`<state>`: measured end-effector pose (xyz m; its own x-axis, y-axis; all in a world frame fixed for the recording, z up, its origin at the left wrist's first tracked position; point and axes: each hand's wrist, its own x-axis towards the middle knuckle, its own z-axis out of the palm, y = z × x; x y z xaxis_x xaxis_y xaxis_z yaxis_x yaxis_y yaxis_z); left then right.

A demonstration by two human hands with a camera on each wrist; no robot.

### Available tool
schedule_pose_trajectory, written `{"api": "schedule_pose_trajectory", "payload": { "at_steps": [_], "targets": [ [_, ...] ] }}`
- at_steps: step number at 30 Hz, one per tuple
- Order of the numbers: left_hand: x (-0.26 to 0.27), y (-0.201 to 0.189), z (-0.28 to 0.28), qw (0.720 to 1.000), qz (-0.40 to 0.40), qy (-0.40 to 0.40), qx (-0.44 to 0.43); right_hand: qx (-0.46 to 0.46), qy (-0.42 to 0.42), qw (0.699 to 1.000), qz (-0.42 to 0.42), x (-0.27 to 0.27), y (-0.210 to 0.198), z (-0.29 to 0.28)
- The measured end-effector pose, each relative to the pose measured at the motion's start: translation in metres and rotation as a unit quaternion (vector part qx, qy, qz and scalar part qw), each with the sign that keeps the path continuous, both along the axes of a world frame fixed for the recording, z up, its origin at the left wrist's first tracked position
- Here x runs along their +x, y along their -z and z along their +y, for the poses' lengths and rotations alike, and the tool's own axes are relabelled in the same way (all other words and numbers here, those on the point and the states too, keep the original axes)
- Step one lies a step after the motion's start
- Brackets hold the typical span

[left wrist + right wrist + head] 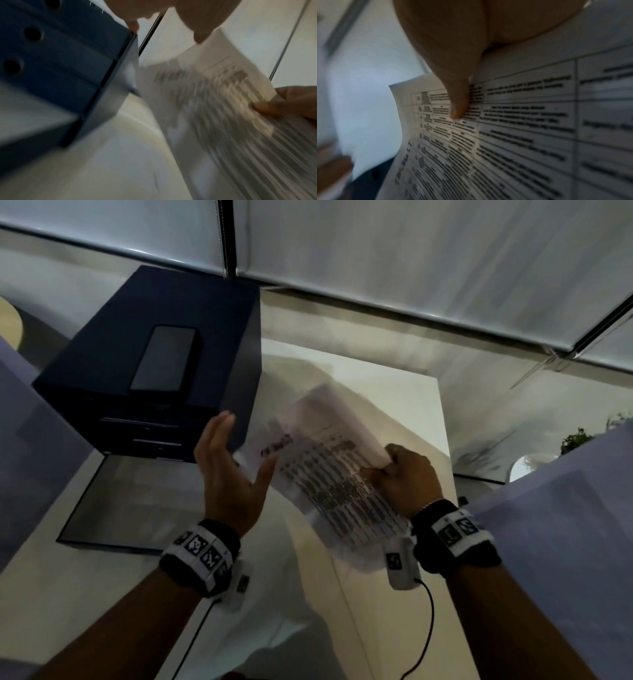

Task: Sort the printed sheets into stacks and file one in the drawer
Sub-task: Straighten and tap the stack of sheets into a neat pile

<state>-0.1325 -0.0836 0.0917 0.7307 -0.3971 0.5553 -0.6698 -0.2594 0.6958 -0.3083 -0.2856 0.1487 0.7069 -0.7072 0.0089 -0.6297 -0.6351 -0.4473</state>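
Right hand (409,477) grasping a printed sheet (329,474) above the tabletop (394,392).
Left hand (227,470), fingers straight, released, beside the dark blue drawer unit (147,364).

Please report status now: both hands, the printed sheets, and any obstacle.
Right hand pinches printed sheets, held above white table. Left hand open, at their left edge. Bottom drawer of blue cabinet pulled out. No obstacle seen.
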Motion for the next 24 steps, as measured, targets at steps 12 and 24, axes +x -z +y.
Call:
{"api": "schedule_pose_trajectory", "payload": {
  "at_steps": [12,24],
  "targets": [
    [-0.016,-0.007,-0.027,0.903,0.351,0.209,-0.133,0.323,0.090,0.860,-0.384,-0.023,0.031,0.026],
    [-0.024,0.043,-0.015,0.899,0.394,0.190,-0.022,0.350,0.175,0.867,-0.309,-0.030,0.087,0.049]
  ]
}}
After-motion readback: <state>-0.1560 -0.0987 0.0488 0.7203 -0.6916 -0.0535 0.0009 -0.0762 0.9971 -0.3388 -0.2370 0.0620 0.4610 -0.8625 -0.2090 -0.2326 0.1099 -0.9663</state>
